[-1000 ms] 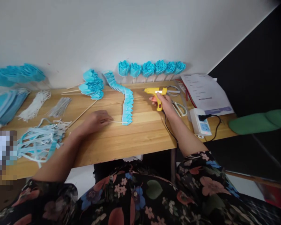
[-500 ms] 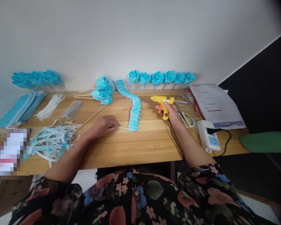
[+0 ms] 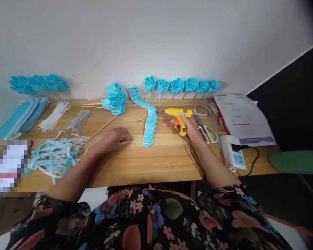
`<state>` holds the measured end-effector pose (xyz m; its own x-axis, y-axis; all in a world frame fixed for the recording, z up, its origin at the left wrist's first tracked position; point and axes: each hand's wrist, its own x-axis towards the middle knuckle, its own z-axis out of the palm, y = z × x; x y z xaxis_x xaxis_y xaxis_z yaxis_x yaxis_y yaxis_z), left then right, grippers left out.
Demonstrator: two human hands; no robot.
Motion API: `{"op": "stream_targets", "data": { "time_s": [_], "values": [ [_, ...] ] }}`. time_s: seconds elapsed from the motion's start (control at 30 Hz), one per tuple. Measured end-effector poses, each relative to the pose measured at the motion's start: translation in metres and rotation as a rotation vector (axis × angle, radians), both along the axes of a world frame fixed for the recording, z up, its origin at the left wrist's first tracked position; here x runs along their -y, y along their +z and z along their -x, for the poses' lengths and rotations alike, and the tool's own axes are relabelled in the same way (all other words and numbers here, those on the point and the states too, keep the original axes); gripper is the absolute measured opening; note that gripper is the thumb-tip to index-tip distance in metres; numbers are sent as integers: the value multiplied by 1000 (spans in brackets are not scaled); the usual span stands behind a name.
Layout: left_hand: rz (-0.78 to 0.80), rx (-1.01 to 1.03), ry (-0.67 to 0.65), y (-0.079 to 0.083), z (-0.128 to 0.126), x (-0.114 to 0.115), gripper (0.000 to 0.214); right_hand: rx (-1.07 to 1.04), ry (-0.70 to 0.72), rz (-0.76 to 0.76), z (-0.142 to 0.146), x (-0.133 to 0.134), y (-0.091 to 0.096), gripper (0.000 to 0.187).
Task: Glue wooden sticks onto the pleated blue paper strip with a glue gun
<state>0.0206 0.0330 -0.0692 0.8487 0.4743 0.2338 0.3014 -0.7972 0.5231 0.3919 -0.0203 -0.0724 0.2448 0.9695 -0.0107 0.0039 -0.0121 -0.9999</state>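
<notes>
My left hand [image 3: 119,139] is closed on a thin wooden stick [image 3: 138,141], whose far tip lies across the near end of a pleated blue strip [image 3: 149,125]. The strip runs in a curve over the table toward the wall. My right hand [image 3: 189,127] is wrapped around the grip of a yellow hot glue gun [image 3: 177,113]. The gun's nozzle points left at the strip, a short way apart from it. Behind the right hand lies a pair of scissors [image 3: 207,133] with pale handles.
Blue flowers on sticks [image 3: 177,86] lean along the wall; more flowers [image 3: 114,102] lie left of the strip. Further left are flat blue masks [image 3: 21,116], white cords [image 3: 56,114], grey wires [image 3: 79,119] and strip scraps [image 3: 56,156]. A power strip [image 3: 232,152] and printed sheet [image 3: 243,119] are at right.
My right hand has brought the glue gun a little left, nearer the pleated strip. My left hand holds the stick in nearly the same place. The view has shifted slightly.
</notes>
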Motion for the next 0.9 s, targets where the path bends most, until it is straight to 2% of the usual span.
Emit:
{"op": "stream_targets", "data": {
  "time_s": [0.17, 0.3, 0.9],
  "values": [
    [57, -35, 7, 2, 1, -1, 25, -23, 54, -2, -6, 0, -7, 63],
    [44, -23, 1, 0, 1, -2, 24, -38, 64, -22, -9, 0, -12, 60],
    [21, 18, -6, -3, 3, -3, 21, -88, 72, -48, -11, -2, -15, 56]
  ]
}}
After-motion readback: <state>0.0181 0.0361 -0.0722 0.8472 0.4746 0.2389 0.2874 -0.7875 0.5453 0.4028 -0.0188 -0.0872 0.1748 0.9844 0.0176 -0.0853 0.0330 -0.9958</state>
